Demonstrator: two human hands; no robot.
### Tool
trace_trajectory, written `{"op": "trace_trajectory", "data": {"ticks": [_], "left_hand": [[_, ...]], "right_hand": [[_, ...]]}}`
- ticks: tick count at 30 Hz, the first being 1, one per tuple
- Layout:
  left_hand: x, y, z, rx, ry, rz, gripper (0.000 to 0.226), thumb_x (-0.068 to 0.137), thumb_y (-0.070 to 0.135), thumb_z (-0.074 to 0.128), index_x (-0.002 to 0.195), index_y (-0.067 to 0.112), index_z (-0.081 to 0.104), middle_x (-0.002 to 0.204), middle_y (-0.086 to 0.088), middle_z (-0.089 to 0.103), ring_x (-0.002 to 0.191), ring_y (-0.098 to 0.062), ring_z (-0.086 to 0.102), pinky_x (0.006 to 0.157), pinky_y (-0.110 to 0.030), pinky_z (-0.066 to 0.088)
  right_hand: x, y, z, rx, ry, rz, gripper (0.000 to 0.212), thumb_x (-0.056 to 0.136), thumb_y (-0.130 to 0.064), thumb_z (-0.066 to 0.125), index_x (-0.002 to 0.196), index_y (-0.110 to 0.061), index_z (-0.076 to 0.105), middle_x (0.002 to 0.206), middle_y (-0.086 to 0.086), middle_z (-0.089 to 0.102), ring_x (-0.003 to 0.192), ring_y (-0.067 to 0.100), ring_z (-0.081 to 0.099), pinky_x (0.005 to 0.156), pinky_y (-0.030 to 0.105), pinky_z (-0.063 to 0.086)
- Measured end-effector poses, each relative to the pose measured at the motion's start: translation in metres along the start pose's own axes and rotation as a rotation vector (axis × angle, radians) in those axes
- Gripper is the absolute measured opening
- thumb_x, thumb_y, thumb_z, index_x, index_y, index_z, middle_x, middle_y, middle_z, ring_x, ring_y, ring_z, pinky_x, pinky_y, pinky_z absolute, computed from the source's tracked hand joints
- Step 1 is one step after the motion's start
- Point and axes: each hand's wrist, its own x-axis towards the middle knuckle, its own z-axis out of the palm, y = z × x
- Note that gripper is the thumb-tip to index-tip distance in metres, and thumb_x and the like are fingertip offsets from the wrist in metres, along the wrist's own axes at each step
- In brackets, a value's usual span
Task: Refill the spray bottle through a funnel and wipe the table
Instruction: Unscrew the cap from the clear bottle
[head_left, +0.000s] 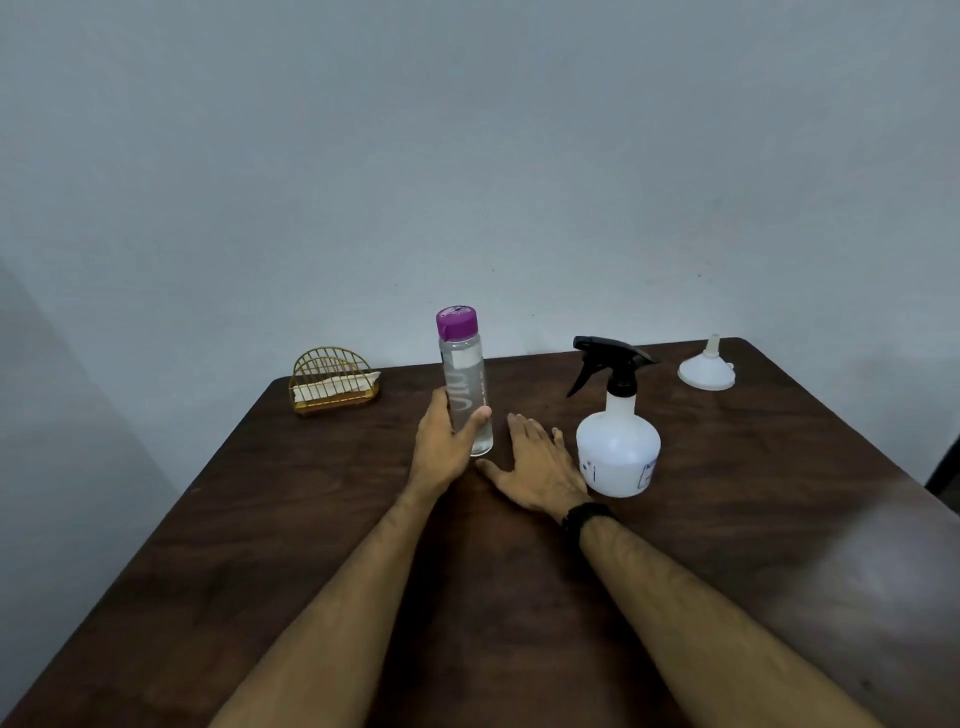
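A clear water bottle (464, 379) with a purple cap stands upright on the dark wooden table (519, 597). My left hand (445, 448) grips its lower half, thumb across the front. My right hand (540, 465) lies flat on the table with straight fingers, between the water bottle and the spray bottle. The white spray bottle (618, 447) with a black trigger head stands just right of that hand. A white funnel (707, 365) sits upside down near the table's far right corner.
A gold wire holder (332, 382) with white napkins stands at the far left corner of the table. A pale wall rises right behind the table's far edge. A black band is on my right wrist.
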Motion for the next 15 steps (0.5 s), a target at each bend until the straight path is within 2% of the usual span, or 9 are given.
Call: {"op": "trace_trajectory", "data": {"ticks": [2,4,8,12,15], "left_hand": [[-0.035,0.006,-0.016,-0.014,-0.024,-0.002,0.04,0.091,0.041,0.071,0.123,0.025,0.051,0.122,0.006,0.064,0.109,-0.008,0.063,0.084,-0.018,0.049],[-0.047,0.009,-0.017,-0.02,-0.045,0.005,0.041,0.091,0.041,0.071,0.124,0.027,0.051,0.123,0.008,0.064,0.11,-0.006,0.063,0.084,-0.016,0.049],[-0.076,0.021,-0.024,-0.043,-0.049,0.011,0.042,0.089,0.036,0.075,0.124,0.022,0.056,0.118,0.009,0.069,0.107,-0.005,0.066,0.085,-0.015,0.051],[-0.092,0.034,-0.025,-0.038,-0.133,0.006,0.051,0.082,0.035,0.082,0.124,0.02,0.058,0.112,0.014,0.068,0.101,0.004,0.065,0.079,-0.006,0.05],[-0.091,0.047,-0.029,-0.013,-0.204,0.041,0.062,0.08,0.04,0.083,0.131,0.019,0.055,0.118,0.011,0.066,0.105,-0.001,0.065,0.081,-0.009,0.049]], "right_hand": [[-0.022,-0.01,-0.007,0.097,-0.003,-0.032,0.098,0.089,-0.06,0.06,0.161,-0.014,0.011,0.167,0.007,0.021,0.152,0.026,0.024,0.125,0.044,0.015],[-0.025,-0.005,-0.009,0.212,-0.014,-0.048,0.101,0.083,-0.052,0.069,0.16,-0.023,0.011,0.166,0.003,0.024,0.15,0.025,0.03,0.12,0.043,0.028],[-0.042,-0.005,-0.009,0.47,0.001,-0.11,0.099,0.07,-0.045,0.073,0.154,-0.04,0.02,0.154,-0.01,0.044,0.14,0.009,0.043,0.114,0.045,0.041],[-0.057,-0.005,-0.006,0.615,0.037,-0.167,0.077,0.076,-0.026,0.073,0.143,-0.042,0.039,0.13,-0.016,0.064,0.119,0.002,0.061,0.105,0.038,0.051],[-0.059,-0.005,-0.007,0.664,0.025,-0.183,0.066,0.082,-0.02,0.073,0.141,-0.035,0.046,0.129,-0.013,0.066,0.118,0.004,0.063,0.105,0.039,0.052]]}}
